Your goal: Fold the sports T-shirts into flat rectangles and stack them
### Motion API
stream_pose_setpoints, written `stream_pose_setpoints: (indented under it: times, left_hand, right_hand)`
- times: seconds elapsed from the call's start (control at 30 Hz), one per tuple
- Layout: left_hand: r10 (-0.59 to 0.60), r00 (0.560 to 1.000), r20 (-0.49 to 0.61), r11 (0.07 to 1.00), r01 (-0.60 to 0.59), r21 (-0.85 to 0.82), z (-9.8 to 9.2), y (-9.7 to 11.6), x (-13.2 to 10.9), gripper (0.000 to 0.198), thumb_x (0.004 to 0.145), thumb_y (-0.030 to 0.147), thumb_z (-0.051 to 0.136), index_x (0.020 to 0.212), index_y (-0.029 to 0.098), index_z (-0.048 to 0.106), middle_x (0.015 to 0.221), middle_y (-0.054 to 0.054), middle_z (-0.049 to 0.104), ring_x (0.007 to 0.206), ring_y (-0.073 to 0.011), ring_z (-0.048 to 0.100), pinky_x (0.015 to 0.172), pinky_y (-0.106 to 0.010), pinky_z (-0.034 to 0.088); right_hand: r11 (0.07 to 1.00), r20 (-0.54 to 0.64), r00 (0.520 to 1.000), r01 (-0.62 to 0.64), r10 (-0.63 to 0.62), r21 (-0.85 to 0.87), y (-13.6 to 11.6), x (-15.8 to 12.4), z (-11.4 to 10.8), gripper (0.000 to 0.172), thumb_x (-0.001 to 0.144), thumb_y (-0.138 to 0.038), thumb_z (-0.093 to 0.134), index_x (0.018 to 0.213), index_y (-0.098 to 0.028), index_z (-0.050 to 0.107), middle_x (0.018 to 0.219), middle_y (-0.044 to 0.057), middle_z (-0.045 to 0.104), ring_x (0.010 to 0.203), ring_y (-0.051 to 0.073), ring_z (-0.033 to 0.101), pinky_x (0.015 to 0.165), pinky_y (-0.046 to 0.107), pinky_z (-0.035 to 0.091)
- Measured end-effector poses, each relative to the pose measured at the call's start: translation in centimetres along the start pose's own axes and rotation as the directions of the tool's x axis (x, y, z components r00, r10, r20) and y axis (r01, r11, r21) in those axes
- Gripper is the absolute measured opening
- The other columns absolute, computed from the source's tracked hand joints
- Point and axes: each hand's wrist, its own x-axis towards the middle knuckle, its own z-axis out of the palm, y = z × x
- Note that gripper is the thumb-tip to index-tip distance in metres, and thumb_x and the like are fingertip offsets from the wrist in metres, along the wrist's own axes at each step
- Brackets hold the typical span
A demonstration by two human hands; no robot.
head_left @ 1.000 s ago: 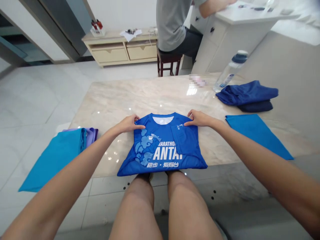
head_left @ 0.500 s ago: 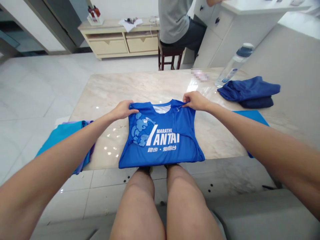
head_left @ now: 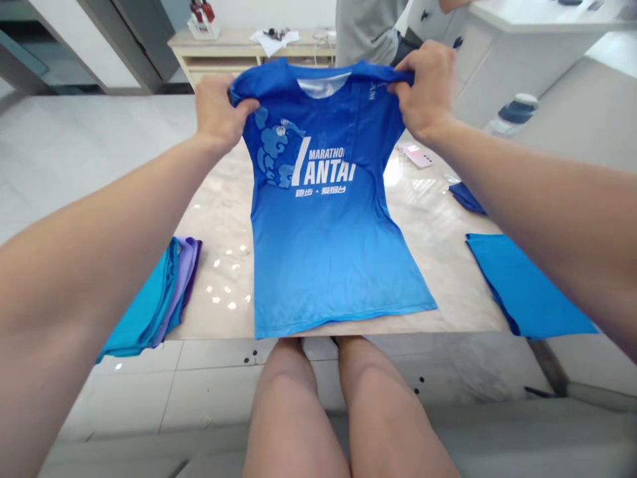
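Note:
A blue T-shirt [head_left: 328, 245] with white lettering hangs spread between my hands, its colour fading to lighter blue at the hem. My left hand [head_left: 219, 113] pinches the shoulder on the left, thumb on the front. The opposite shoulder is gripped by my right hand [head_left: 426, 89]. The collar stands raised well above the marble table [head_left: 213, 212], while the hem hangs down by the near edge; whether it touches the tabletop I cannot tell. The sleeves are tucked out of sight.
Folded teal and purple clothes [head_left: 149, 299] lie at the left. On the right are a folded blue cloth [head_left: 527, 285], a dark blue garment [head_left: 466, 198], a bottle [head_left: 515, 113] and a pink phone [head_left: 417, 155]. Beyond sits a person in a grey shirt [head_left: 365, 30] near a low cabinet [head_left: 182, 50].
Both hands have lifted the T-shirt's shoulders up and away from me. Its lower part, folded under before, has dropped open to full length. The view has shifted slightly.

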Motion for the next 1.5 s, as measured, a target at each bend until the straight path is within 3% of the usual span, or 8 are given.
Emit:
stream_pose_setpoints:
  times: [0.17,0.4,0.57,0.87,1.03,1.27,1.4,1.5]
  left_hand:
    - [0.190,0.981,-0.044,0.982,-0.189,0.028,0.6,-0.6,-8.1,0.046,0.107,0.063,0.054,0.106,0.021,0.071,0.109,-0.003,0.072,0.107,-0.0216,0.058,0.100,-0.040,0.047]
    - [0.407,0.896,0.177,0.911,-0.413,-0.005,3.3,-2.2,-25.1,0.013,0.099,0.019,0.065,0.102,0.023,0.077,0.108,-0.006,0.078,0.109,-0.0277,0.066,0.098,-0.044,0.051]
    - [0.395,0.869,0.298,0.915,-0.400,-0.047,4.0,-2.3,-31.4,0.025,0.095,0.010,0.061,0.104,0.025,0.079,0.110,-0.007,0.079,0.109,-0.0285,0.068,0.095,-0.045,0.053]
    - [0.410,0.850,0.329,0.900,-0.435,0.002,3.3,-3.7,-33.2,0.019,0.103,0.021,0.059,0.105,0.024,0.078,0.111,-0.008,0.081,0.107,-0.0289,0.069,0.092,-0.044,0.052]
    - [0.438,0.818,0.372,0.873,-0.486,0.042,0.2,-2.2,-32.2,0.020,0.105,0.027,0.060,0.101,0.027,0.080,0.110,-0.009,0.082,0.105,-0.0291,0.070,0.091,-0.044,0.052]
    - [0.489,0.779,0.391,0.825,-0.559,0.082,-4.2,7.9,-27.6,0.022,0.102,0.021,0.060,0.099,0.024,0.081,0.101,-0.010,0.081,0.102,-0.0285,0.070,0.090,-0.042,0.054]
    - [0.282,0.804,0.523,0.901,-0.410,0.144,-1.1,15.5,-26.8,0.026,0.100,0.016,0.059,0.106,0.021,0.084,0.115,-0.013,0.081,0.117,-0.0316,0.071,0.099,-0.042,0.055]
    - [0.171,0.756,0.632,0.935,-0.327,0.138,2.8,19.4,-27.6,0.028,0.098,0.015,0.062,0.112,0.023,0.085,0.122,-0.013,0.082,0.121,-0.0304,0.074,0.102,-0.039,0.056]
  right_hand:
    - [0.971,0.020,0.971,0.236,-0.237,0.032,0.7,-7.3,-1.5,0.029,0.114,-0.051,0.052,0.118,-0.034,0.075,0.115,0.010,0.073,0.114,0.028,0.056,0.105,0.049,0.049]
    - [0.893,0.238,0.861,0.439,-0.450,0.099,3.2,-24.4,-1.9,0.021,0.097,-0.010,0.059,0.102,-0.022,0.075,0.100,0.009,0.077,0.100,0.029,0.064,0.091,0.044,0.048]
    - [0.866,0.349,0.796,0.484,-0.494,0.122,4.0,-31.3,-3.0,0.029,0.091,-0.002,0.059,0.104,-0.021,0.076,0.102,0.010,0.078,0.097,0.028,0.065,0.087,0.041,0.047]
    - [0.862,0.369,0.784,0.493,-0.500,0.119,4.7,-34.5,-3.7,0.014,0.103,-0.015,0.064,0.104,-0.019,0.078,0.103,0.010,0.078,0.097,0.027,0.065,0.088,0.039,0.046]
    - [0.837,0.400,0.745,0.533,-0.533,0.122,4.4,-33.9,-5.7,0.015,0.106,-0.021,0.066,0.098,-0.019,0.079,0.099,0.010,0.077,0.096,0.025,0.066,0.086,0.036,0.045]
    - [0.986,0.464,0.877,0.161,-0.126,-0.037,1.9,-26.7,-10.0,0.017,0.104,-0.023,0.066,0.105,-0.019,0.083,0.108,0.011,0.081,0.110,0.027,0.069,0.097,0.035,0.049]
    - [0.941,0.611,0.720,-0.299,0.330,-0.156,-0.2,-24.7,-8.4,0.015,0.097,-0.020,0.072,0.106,-0.017,0.084,0.117,0.017,0.082,0.113,0.029,0.075,0.097,0.032,0.053]
    - [0.890,0.633,0.639,-0.410,0.437,-0.201,-0.3,-26.1,-6.1,0.018,0.088,-0.013,0.077,0.105,-0.013,0.084,0.116,0.023,0.081,0.111,0.032,0.078,0.094,0.033,0.056]
